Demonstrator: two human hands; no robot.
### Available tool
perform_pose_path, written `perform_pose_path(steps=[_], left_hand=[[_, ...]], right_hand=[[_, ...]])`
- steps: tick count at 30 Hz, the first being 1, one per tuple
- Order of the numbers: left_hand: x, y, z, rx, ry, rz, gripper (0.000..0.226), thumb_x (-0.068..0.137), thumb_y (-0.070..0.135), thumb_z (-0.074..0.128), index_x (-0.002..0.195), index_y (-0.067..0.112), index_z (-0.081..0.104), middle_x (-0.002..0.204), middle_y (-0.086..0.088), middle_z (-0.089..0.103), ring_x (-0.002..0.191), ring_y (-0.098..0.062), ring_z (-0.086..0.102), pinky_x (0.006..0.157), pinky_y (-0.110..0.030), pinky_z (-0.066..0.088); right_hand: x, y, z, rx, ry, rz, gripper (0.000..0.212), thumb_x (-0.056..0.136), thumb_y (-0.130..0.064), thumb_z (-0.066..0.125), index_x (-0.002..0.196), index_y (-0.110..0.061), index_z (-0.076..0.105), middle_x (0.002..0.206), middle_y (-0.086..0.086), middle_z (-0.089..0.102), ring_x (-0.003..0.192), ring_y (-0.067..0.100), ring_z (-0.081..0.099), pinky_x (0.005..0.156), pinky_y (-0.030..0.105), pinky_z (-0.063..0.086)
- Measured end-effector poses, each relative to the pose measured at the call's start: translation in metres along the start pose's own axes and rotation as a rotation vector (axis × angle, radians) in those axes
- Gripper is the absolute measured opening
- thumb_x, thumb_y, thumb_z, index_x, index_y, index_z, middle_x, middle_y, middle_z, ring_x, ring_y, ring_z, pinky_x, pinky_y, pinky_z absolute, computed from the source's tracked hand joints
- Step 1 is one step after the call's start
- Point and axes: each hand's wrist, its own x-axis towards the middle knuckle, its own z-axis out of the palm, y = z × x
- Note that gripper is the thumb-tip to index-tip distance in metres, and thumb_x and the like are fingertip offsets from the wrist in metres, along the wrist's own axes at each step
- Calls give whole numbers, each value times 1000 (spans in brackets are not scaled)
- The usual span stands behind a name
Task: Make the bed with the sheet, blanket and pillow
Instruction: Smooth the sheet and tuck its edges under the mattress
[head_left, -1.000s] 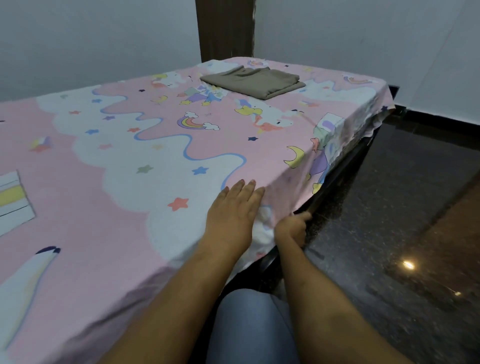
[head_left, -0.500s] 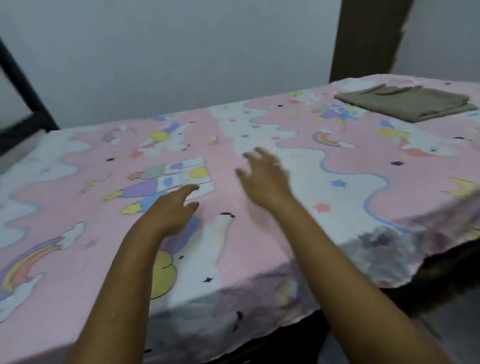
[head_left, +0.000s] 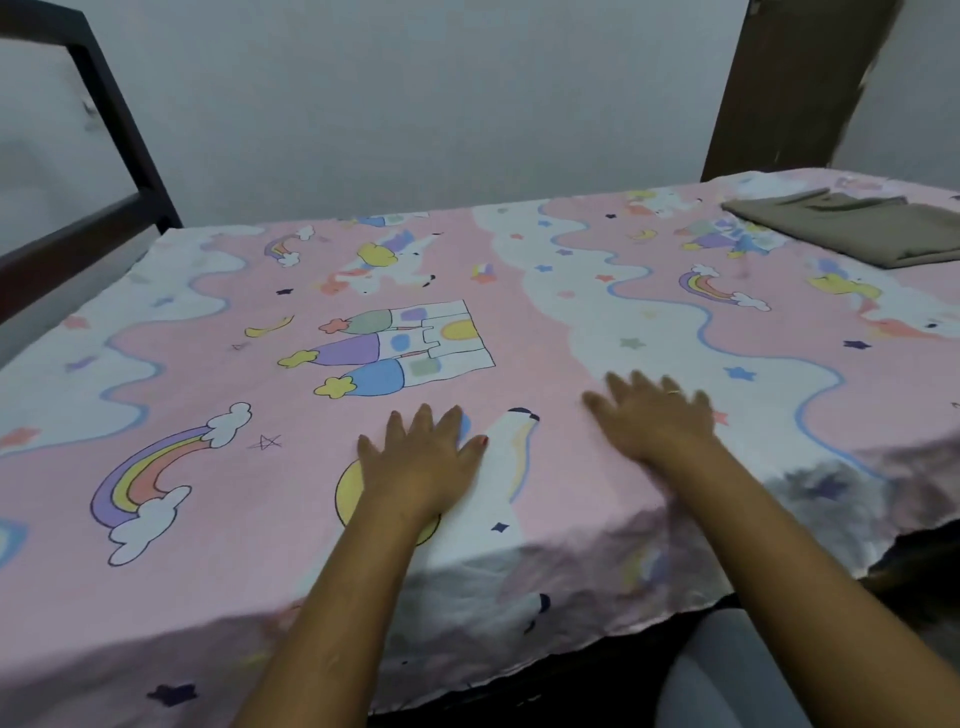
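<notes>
A pink and white sheet (head_left: 519, 291) printed with rainbows, stars and castles covers the whole mattress and hangs over the near edge. My left hand (head_left: 421, 457) lies flat on it, fingers spread, near the front edge. To its right my right hand (head_left: 654, 421) is also spread flat on the sheet, slightly blurred. A folded olive-brown blanket (head_left: 852, 226) lies on the sheet at the far right. No pillow is in view.
A dark bed frame rail (head_left: 104, 156) rises at the far left. A pale wall runs behind the bed, with a brown door frame (head_left: 789, 88) at the upper right. My knee in light trousers (head_left: 727, 670) is at the lower right.
My view turned left from the bed's corner toward its middle. Both hands left the sheet's side edge, moved left and now lie flat on top.
</notes>
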Motion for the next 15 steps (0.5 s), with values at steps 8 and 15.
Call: perform_pose_path(steps=[8,15], left_hand=[[54,54,-5,-14,-106,146,54,100,47,18,151,32,9,160,6,0,147,-22,-1,115,-58,2],[131,103,0,36,-72,252,58,99,53,14,152,31,2,160,10,-5,147,-21,-7,113,-61,-2]], right_hand=[[19,-48,2,135,-79,-341,49,101,-49,13,149,-42,15,160,-9,7,148,20,6,117,51,2],[122,-2,-11,30,-31,-214,54,99,-56,15,150,-40,11,161,-5,5,148,22,6,117,52,3]])
